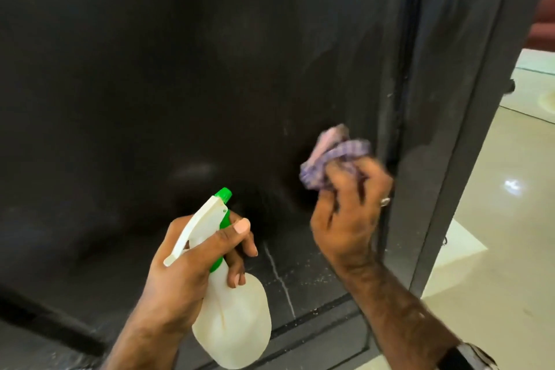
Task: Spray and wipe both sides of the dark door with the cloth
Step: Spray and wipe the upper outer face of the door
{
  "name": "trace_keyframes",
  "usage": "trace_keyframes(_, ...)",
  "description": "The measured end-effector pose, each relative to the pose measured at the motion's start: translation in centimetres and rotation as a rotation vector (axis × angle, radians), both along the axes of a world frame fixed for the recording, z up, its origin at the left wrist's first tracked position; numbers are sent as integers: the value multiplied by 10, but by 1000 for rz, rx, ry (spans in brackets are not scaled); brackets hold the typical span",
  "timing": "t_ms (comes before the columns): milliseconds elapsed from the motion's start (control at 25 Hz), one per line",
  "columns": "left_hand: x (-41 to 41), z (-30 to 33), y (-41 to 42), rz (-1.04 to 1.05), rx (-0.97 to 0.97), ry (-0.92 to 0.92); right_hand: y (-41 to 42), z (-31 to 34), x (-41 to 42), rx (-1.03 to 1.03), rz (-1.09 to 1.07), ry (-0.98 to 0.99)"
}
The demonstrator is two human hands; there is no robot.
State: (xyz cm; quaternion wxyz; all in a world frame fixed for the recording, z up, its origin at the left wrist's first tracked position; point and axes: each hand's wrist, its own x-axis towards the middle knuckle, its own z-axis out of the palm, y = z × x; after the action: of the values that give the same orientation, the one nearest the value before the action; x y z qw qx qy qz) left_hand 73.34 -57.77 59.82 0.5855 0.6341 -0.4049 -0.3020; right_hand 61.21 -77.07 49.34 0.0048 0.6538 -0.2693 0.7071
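Note:
The dark door [180,69] fills most of the head view, its face streaked with faint smears. My left hand [192,258] grips a white spray bottle [232,315] with a green nozzle [224,194] pointing up toward the door. My right hand [351,213] holds a bunched purple checked cloth [333,153] pressed against the door's lower right part, close to its vertical edge [399,129]. A ring shows on one finger of that hand.
A dark frame post [456,129] stands right of the door. Beyond it lies glossy cream tiled floor [510,219]. A red-brown piece of furniture [543,36] sits at the far right. A white streak [280,279] runs down the door's lower panel.

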Motion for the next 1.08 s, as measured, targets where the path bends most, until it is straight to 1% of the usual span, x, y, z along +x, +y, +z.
trace_keyframes(40,-5,3,-3,-10,1,3,-4,-7,-12,-139,-2,199)
trace_keyframes(80,-8,6,-6,-12,0,8,-22,-5,-32,-214,-43,311)
trace_keyframes(120,-11,9,-9,-7,-2,14,-44,4,-49,-210,-90,295)
trace_keyframes(200,-18,13,-15,19,-2,0,-74,41,-59,-28,-140,12)
trace_keyframes(240,-21,13,-18,31,-4,-15,-77,60,-52,49,-141,-105)
trace_keyframes(280,-25,14,-22,36,-6,-23,-68,70,-40,68,-124,-155)
trace_keyframes(320,-29,15,-27,38,-11,-18,-59,68,-31,46,-82,-137)
trace_keyframes(400,-37,16,-34,29,-17,7,-50,32,-36,-46,-85,44)
trace_keyframes(480,-44,17,-40,19,-21,28,-58,2,-75,-96,-123,249)
trace_keyframes(520,-48,16,-44,2,-19,32,-67,3,-94,-89,-134,307)
trace_keyframes(560,-52,15,-49,-26,-18,22,-77,12,-110,-77,-142,326)
trace_keyframes(600,-56,15,-55,-56,-9,7,-83,27,-121,-56,-140,286)
trace_keyframes(760,-75,9,-73,-106,70,42,-108,98,-154,67,-114,-177)
trace_keyframes(800,-79,8,-78,-135,68,31,-111,108,-156,72,-91,-238)
trace_keyframes(840,-83,8,-82,-171,63,13,-112,113,-152,57,-54,-231)
trace_keyframes(880,-87,7,-86,-201,54,1,-110,116,-141,32,-9,-179)
trace_keyframes(960,-94,7,-92,-216,39,-4,-100,114,-106,-29,33,-13)
trace_keyframes(1040,-98,6,-98,-182,14,13,-92,94,-82,-64,10,88)
trace_keyframes(1080,-98,5,-99,-161,7,34,-91,71,-80,-69,-10,134)
